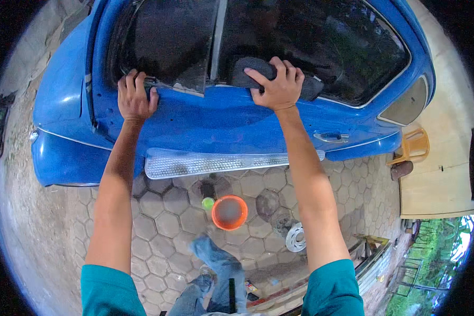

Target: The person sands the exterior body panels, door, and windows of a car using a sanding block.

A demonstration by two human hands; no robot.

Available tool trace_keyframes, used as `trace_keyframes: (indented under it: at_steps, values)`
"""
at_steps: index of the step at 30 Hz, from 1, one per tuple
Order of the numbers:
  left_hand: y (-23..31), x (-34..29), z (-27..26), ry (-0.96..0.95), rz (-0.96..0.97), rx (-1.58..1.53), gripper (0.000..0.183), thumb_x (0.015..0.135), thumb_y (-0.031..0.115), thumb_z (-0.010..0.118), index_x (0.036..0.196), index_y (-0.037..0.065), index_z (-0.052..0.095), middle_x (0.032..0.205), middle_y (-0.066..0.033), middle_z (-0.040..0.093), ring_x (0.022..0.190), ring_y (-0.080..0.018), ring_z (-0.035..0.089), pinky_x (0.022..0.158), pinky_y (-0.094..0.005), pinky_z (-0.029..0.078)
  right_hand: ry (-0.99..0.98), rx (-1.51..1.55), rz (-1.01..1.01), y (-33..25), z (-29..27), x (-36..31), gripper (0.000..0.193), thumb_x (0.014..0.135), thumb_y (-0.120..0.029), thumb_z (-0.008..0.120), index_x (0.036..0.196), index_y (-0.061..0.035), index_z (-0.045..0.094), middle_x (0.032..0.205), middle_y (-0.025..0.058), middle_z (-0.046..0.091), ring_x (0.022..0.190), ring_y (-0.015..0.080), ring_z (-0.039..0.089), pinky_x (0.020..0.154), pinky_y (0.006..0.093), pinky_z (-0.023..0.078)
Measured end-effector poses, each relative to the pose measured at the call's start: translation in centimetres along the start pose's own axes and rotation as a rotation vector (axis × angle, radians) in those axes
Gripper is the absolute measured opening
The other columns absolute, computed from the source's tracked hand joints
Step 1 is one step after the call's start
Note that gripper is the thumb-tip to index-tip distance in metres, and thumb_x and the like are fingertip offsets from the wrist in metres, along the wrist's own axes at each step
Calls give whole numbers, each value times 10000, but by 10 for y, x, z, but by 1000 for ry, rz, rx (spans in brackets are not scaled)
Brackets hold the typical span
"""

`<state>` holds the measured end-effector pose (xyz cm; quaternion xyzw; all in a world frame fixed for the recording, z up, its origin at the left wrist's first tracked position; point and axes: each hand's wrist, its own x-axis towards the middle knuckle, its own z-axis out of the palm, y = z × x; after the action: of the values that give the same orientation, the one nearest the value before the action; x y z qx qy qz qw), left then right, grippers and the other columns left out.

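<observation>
The side of a blue car [210, 118] stands in front of me, with dark windows above its door. On the rear side window [326, 37], my right hand [280, 90] presses a dark grey cloth [245, 72] against the lower part of the glass. Its fingers are bent over the cloth, and a fold of it shows to their right. My left hand [136, 100] hooks its fingers over the lower edge of the front window [168, 42]. The fingertips are partly hidden there. A loose-looking trim strip [187, 90] runs beside that hand.
Below the door is a ridged silver running board [216, 163]. An orange bucket [229, 213] of greyish water and a small green object [208, 203] stand on hexagonal pavers [168, 224]. A pale slotted disc [296, 238] lies to the right. An orange chair [415, 145] stands farther right.
</observation>
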<state>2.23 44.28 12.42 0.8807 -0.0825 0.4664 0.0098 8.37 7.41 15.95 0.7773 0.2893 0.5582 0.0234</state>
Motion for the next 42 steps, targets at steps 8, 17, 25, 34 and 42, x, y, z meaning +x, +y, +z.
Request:
trace_keyframes:
  at_steps: [8,17,25,34,42]
  values:
    - [2,-7,6,-6,14,8,481,780,302,576,1162,15,524,1200,-234,519,1051,-427,500,943,-489,421,21,160,44,-5,-7,-6,565,594,-581,678,1154,-561,606,1134,66,573,966,297,558,818,476,404]
    - [-2,-5,-10,-172,18,166,481,821,240,580,1209,-29,490,1249,-270,470,1130,-449,444,970,-531,371,-3,253,1,-10,-2,1,493,712,-514,631,1203,-524,588,1212,98,576,1034,297,563,858,475,429]
    - [234,73,-63,-174,188,-228,447,860,207,552,1250,-2,484,1249,-233,479,1176,-417,445,1029,-510,345,-59,611,31,0,-14,-11,453,741,-344,678,1170,-230,587,1286,131,555,1193,328,536,1016,478,415]
    - [221,84,-6,-236,98,-77,483,760,182,561,1214,26,505,1194,-215,492,1115,-426,469,977,-549,388,-329,722,512,75,-76,-89,161,768,-276,742,849,-164,658,964,44,652,919,258,634,821,431,510]
    - [240,84,-4,-258,51,38,487,729,219,577,1165,4,554,1175,-230,505,1122,-424,471,961,-549,403,-1205,402,364,170,-118,-215,524,796,-561,668,934,-56,691,979,190,687,995,356,652,908,479,506]
